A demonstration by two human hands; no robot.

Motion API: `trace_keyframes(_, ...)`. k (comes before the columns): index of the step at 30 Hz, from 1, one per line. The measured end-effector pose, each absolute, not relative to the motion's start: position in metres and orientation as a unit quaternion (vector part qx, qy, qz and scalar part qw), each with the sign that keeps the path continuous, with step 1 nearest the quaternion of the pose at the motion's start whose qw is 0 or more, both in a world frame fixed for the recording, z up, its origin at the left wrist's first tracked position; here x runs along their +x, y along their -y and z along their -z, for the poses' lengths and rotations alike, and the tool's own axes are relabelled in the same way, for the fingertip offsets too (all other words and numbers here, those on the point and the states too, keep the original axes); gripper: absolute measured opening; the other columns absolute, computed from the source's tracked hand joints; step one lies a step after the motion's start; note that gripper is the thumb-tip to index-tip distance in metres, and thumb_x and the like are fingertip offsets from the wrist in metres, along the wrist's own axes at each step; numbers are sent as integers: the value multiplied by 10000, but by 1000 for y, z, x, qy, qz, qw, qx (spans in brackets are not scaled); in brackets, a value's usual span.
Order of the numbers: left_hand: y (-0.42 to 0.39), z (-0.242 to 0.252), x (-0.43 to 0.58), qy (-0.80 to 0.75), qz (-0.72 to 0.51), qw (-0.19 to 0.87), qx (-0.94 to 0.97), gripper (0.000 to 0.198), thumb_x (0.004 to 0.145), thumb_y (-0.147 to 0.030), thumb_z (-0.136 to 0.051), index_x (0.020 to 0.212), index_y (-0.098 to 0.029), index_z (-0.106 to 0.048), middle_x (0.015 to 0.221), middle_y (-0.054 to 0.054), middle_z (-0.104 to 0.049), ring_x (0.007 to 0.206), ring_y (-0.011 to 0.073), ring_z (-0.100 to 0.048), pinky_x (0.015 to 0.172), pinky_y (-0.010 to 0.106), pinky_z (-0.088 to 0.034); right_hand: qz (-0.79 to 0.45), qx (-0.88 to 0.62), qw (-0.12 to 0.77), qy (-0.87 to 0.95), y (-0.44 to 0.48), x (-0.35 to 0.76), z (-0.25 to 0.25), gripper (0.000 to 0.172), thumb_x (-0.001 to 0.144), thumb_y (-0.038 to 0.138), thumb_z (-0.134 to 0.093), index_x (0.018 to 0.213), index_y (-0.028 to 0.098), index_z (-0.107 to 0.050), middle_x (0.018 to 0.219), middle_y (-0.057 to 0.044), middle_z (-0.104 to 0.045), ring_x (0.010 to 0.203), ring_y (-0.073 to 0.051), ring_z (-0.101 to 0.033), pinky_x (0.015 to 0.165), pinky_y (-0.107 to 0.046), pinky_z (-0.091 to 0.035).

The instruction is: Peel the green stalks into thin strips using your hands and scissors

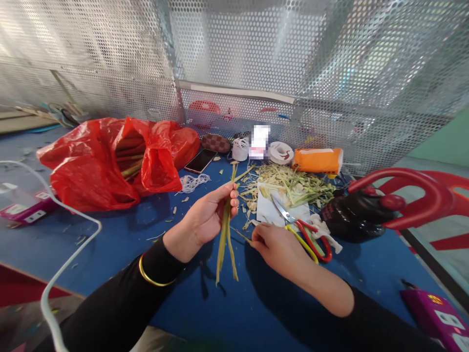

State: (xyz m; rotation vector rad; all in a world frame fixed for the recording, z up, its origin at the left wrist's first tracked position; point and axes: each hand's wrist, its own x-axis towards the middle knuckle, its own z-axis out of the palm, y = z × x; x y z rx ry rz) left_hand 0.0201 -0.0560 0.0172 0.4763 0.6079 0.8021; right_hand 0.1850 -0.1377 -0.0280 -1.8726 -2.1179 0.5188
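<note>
My left hand is closed around a green-yellow plant stalk split into long strips, which hang below the fingers and poke out above them. To its right, my right hand is pinched on a thin strip of the stalk that runs toward the left hand; whether it still joins the stalk I cannot tell. Scissors with red and yellow handles lie partly on white paper, just beyond my right hand. Behind them spreads a heap of pale green peelings.
At left, a red plastic bag holds more stalks. A phone, white string, a tape roll and an orange packet line the back. A dark flask stands right. A white cable crosses the left.
</note>
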Motion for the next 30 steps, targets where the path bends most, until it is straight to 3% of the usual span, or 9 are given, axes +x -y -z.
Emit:
trace_keyframes(6, 59, -7, 27, -319, -439, 808, 228, 130, 888, -129, -497, 793, -118, -585, 618, -25, -534, 508, 61, -559, 502, 172, -524, -268, -665, 368, 592, 133, 194, 14, 142, 816, 281, -529, 698, 203, -540, 600, 25, -556, 565, -141, -514, 555, -256, -371)
trace_keyframes(10, 65, -1, 33, -362, -438, 788, 237, 127, 865, -121, -527, 790, -113, -629, 739, 32, -641, 656, 113, -649, 567, 198, -549, -362, -607, 479, 520, 135, 192, 13, 194, 810, 350, -569, 704, 190, -552, 624, 20, -554, 600, -137, -516, 578, -254, -413)
trace_keyframes(17, 75, 6, 41, -348, -403, 793, 296, 156, 864, -154, -542, 816, -87, -675, 852, 110, -708, 749, 151, -680, 718, 229, -553, -428, -573, 471, 516, 140, 181, 17, 182, 799, 315, -591, 684, 185, -537, 606, 28, -541, 585, -125, -503, 563, -247, -411)
trace_keyframes(26, 80, 2, 42, -331, -424, 790, 294, 95, 852, -140, -561, 775, -122, -614, 869, 95, -721, 742, 156, -693, 731, 250, -548, -440, -571, 468, 511, 141, 176, 21, 173, 783, 294, -596, 666, 180, -539, 592, 28, -539, 566, -127, -514, 550, -254, -414)
trace_keyframes(30, 83, 1, 43, -322, -423, 794, 294, 97, 854, -132, -555, 767, -124, -597, 781, 60, -697, 699, 141, -683, 693, 232, -549, -461, -560, 480, 494, 139, 175, 23, 187, 778, 310, -611, 669, 178, -537, 595, 36, -525, 568, -118, -497, 569, -256, -420)
